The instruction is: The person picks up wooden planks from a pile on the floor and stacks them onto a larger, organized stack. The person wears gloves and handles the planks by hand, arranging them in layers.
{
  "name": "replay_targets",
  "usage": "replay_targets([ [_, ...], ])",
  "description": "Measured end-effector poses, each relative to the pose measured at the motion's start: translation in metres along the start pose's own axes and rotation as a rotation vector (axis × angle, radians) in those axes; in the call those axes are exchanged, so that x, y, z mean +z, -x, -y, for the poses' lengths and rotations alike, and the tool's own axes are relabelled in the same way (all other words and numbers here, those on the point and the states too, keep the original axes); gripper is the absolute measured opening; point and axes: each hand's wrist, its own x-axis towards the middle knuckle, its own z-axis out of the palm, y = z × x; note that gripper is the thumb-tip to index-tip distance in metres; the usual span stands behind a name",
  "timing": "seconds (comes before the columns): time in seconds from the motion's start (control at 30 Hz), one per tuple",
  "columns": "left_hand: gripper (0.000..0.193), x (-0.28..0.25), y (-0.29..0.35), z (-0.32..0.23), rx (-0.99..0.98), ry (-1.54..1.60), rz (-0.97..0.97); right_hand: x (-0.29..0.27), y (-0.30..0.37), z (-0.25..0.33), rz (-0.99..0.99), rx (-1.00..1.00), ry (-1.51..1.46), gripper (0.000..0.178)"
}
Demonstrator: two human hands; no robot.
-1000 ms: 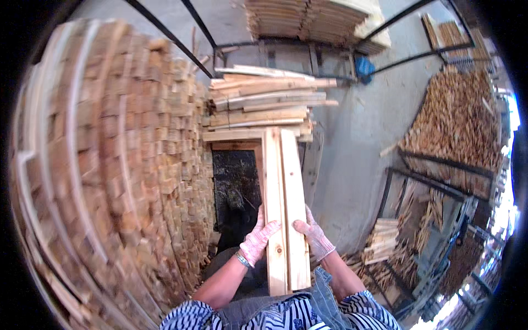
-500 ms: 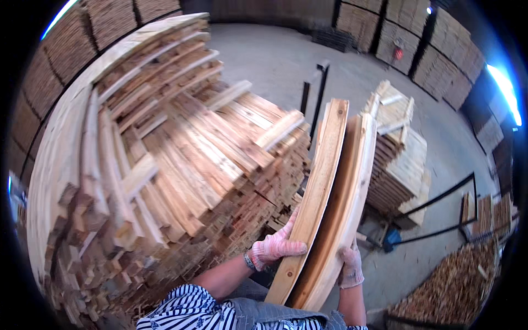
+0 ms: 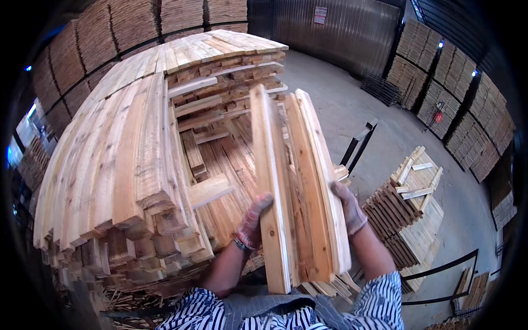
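Observation:
Between my two hands stands a bundle of pale wooden boards, tilted away from me. My left hand [image 3: 256, 219], in a light knitted glove, is closed on the outer side of the left board [image 3: 268, 212]. Against the outer edge of the right board [image 3: 324, 192], my gloved right hand [image 3: 348, 204] is closed too. A gap shows between the boards toward their far ends, and their far ends hang over a large stack of boards [image 3: 118, 165]. The stack's sunken part [image 3: 220, 159], with loose boards and short cross pieces, lies partly hidden behind the bundle.
A smaller stack of boards [image 3: 410, 209] stands on the grey floor [image 3: 352, 104] to the right. Dark metal posts [image 3: 360, 146] rise beside the large stack. A black metal frame [image 3: 440, 275] is at the lower right. Tall lumber piles [image 3: 132, 30] line the walls.
My view has turned left and up, bringing more of the large stack into sight. The boards have swung left over the stack, with both hands still gripping them.

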Motion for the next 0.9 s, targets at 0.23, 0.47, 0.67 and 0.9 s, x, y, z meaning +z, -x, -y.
replay_targets([
  [0.23, 0.077, -0.019, -0.019, -0.011, 0.305, 0.166, -0.164, -0.04, -0.122, 0.078, 0.136, 0.159, 0.325, 0.07],
  [0.47, 0.079, -0.036, -0.018, 0.005, 0.315, 0.221, -0.323, -0.05, -0.193, 0.028, 0.169, 0.34, 0.411, 0.069],
  [0.67, 0.082, -0.026, -0.022, 0.008, 0.334, 0.215, -0.313, -0.066, -0.233, 0.029, 0.488, 0.016, 0.748, 0.086],
  [0.9, 0.072, -0.041, -0.02, 0.01, 0.376, 0.23, -0.21, -0.012, -0.217, 0.049, 0.202, 0.093, 1.328, 0.11],
])
